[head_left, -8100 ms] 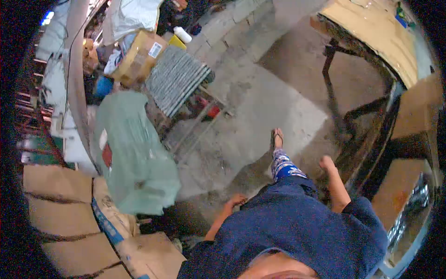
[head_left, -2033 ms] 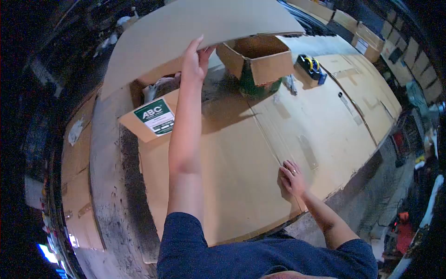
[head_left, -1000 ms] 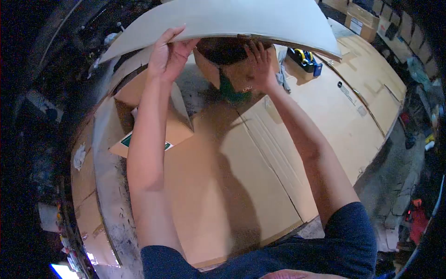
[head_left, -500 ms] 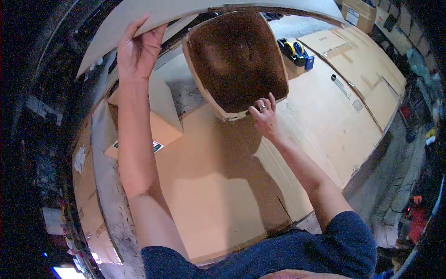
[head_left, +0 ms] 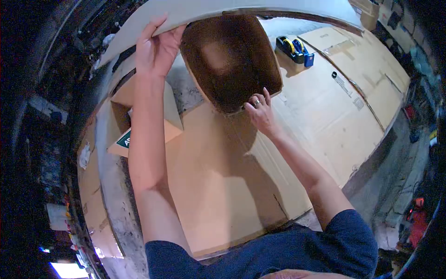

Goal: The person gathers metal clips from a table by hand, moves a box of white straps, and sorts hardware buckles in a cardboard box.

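My left hand [head_left: 160, 51] is raised at the upper left, pinching the lower edge of a large pale cardboard panel [head_left: 204, 13], with the thumb on its face and the other fingers behind it. Below the panel, a deep brown cardboard box [head_left: 227, 60] is tilted so that its dark inside faces me. Its far end is cut off by the panel. At the near rim of the box, my right hand [head_left: 262, 114], with a ring on one finger, has its fingers curled over the edge while one finger points up.
Flattened cardboard [head_left: 325, 125] covers the work surface. Behind the box to the right stands a tape dispenser [head_left: 290, 49] with yellow-cored rolls, beside a small blue item [head_left: 309, 59]. A smaller open carton [head_left: 172, 109] with a green label sits left, partly behind my left forearm.
My left hand and the pale panel have shifted to the right. The box has tipped a little, its near rim moving slightly left and up, with my right hand still on it.
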Available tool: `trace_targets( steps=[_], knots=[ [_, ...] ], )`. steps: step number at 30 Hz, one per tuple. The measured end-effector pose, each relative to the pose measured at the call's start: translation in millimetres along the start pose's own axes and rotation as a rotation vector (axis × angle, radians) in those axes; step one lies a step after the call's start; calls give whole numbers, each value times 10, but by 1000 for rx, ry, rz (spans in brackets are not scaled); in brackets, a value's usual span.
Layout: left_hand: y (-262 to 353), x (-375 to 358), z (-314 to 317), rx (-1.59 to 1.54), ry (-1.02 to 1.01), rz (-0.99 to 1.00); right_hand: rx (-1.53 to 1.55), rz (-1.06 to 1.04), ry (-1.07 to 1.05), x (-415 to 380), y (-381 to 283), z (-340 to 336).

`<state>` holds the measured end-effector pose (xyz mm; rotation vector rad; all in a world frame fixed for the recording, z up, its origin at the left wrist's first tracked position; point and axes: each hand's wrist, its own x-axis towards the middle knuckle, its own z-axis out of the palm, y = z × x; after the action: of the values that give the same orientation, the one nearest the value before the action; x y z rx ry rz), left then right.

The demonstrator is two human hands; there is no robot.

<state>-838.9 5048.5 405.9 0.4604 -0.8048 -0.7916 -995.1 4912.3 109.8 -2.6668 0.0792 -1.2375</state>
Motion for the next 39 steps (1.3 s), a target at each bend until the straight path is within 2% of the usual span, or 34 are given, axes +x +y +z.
trace_targets(
  steps=[4, 6, 13, 16, 18, 24, 29, 32, 39],
  knots=[
    [-63, -37, 14, -14, 82, -40, -31, -13, -45, -35, -4, -45],
    [-121, -72, 88, 93, 122, 37, -34, -24, -44, -24, -29, -84],
    [-98, -132, 32, 33, 87, -47, 22, -18, 6, -85, -54, -37],
    [-111, -167, 73, 66, 155, 5, 9, -14, 0, -115, -61, -43],
    [-91, -167, 50, 54, 78, 7, -10, -12, -10, -132, -75, -70],
    [-34, -214, 39, 61, 65, -17, 19, 6, -53, -129, -104, -148],
    [30, -359, 136, 112, 151, 53, 34, -23, 61, -167, -50, -13],
    [131, -436, 151, 129, 153, 49, -3, -13, 40, -185, -69, -29],
    [374, -918, 247, 95, 148, 85, -48, -67, -9, -116, -4, -181]
  ],
)
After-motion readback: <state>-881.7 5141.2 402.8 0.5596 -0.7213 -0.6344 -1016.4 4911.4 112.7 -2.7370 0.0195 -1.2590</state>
